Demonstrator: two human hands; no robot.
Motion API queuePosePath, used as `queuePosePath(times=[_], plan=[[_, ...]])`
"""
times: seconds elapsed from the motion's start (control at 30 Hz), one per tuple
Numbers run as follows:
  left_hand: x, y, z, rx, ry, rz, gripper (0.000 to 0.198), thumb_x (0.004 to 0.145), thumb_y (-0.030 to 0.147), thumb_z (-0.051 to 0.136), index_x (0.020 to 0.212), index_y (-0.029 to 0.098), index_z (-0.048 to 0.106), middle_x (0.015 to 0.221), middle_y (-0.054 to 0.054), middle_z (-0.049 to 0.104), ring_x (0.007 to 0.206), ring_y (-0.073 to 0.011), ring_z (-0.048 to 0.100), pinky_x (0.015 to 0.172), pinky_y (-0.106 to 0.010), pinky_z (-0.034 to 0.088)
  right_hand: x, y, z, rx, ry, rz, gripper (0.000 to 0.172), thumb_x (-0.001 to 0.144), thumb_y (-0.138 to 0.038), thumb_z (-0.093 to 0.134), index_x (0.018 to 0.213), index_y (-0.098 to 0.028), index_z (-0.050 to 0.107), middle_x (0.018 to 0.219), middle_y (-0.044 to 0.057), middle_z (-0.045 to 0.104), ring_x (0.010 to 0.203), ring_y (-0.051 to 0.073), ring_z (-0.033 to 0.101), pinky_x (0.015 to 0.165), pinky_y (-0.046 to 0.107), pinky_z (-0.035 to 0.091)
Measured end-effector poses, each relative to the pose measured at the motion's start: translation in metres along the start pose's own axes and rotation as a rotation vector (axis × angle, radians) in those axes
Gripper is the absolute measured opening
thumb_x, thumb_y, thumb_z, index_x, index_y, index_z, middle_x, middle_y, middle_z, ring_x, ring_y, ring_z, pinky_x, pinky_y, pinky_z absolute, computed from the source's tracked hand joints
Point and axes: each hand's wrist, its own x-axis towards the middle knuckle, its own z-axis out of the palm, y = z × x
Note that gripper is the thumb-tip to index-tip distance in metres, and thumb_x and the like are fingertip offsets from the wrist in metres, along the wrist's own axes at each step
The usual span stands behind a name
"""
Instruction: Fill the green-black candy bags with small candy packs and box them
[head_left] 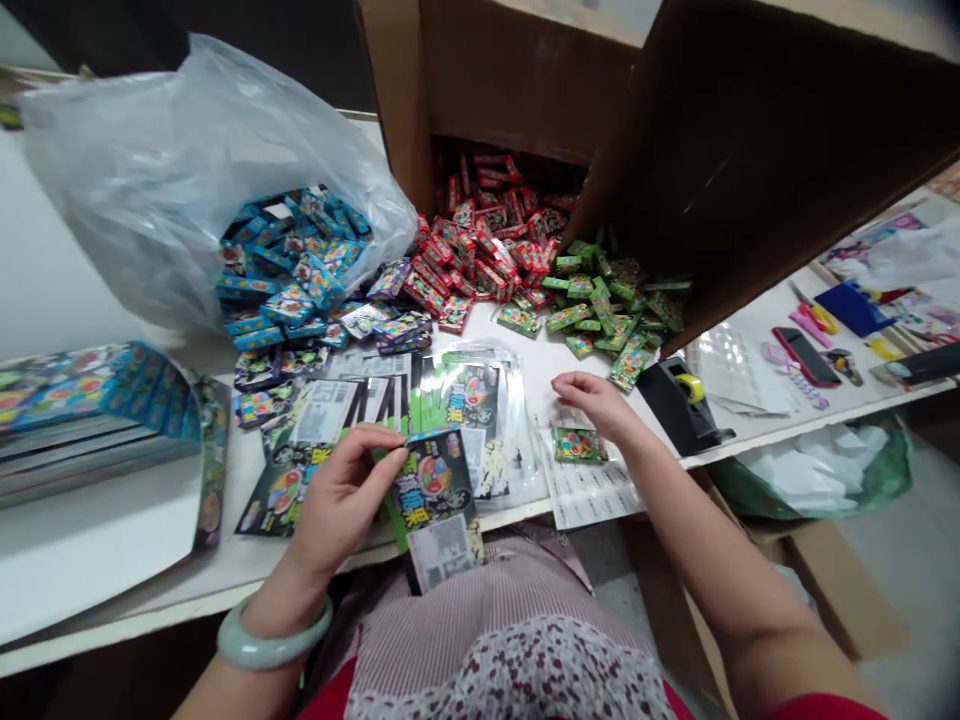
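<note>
My left hand (346,497) is closed on a clear printed packet (437,500) with a small blue candy box inside, held over the table's near edge. My right hand (596,400) rests on the table with its fingers curled, fingertips down on a sheet of white labels (592,490). I cannot make out anything in them. A green candy box (579,444) lies just below that hand. A stack of clear printed bags (480,410) lies between the two hands.
A plastic bag (150,170) spills blue boxes (292,280). A tipped cardboard carton (712,130) spills red boxes (487,240) and green boxes (607,300). A black tape dispenser (682,405) stands at right, flat printed cartons (82,400) at left, a phone (806,355) farther right.
</note>
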Motion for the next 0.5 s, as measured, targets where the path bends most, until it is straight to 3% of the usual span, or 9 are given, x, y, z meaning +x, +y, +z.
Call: queuePosePath(times=[0.13,0.23,0.37,0.5], plan=[[0.000,0.005,0.008,-0.027,-0.037,0.026,0.004,0.085,0.025,0.060,0.086,0.022,0.060,0.085,-0.003,0.061,0.086,-0.0174,0.058,0.076,-0.030,0.047,-0.007,-0.072,0.027,0.210,-0.298,-0.124,0.023,0.076,-0.041,0.067,0.072,-0.019,0.062,0.092,0.004,0.066,0.088,0.016,0.060,0.083,0.034,0.047],[-0.001,0.006,0.010,-0.063,-0.044,0.029,0.003,0.085,0.024,0.059,0.085,0.021,0.059,0.083,-0.003,0.060,0.083,-0.0167,0.057,0.074,-0.029,0.046,-0.004,-0.113,0.055,0.152,-0.491,-0.224,0.014,0.077,-0.032,0.067,0.069,-0.021,0.063,0.082,0.002,0.065,0.080,0.015,0.059,0.078,0.033,0.048],[-0.002,0.008,0.008,-0.103,-0.059,0.020,0.003,0.086,0.022,0.056,0.085,0.020,0.059,0.084,-0.003,0.059,0.083,-0.0166,0.056,0.074,-0.030,0.045,0.009,-0.125,0.084,0.082,-0.640,-0.126,0.012,0.077,-0.029,0.065,0.068,-0.020,0.063,0.064,-0.001,0.061,0.060,0.012,0.054,0.059,0.028,0.046],[-0.003,0.006,0.006,-0.131,-0.068,0.005,0.008,0.089,0.025,0.054,0.085,0.021,0.059,0.084,-0.003,0.058,0.083,-0.0163,0.056,0.074,-0.031,0.044,0.017,-0.118,0.093,0.013,-0.626,-0.073,0.015,0.075,-0.032,0.068,0.067,-0.020,0.065,0.061,0.000,0.063,0.055,0.012,0.053,0.053,0.027,0.043]])
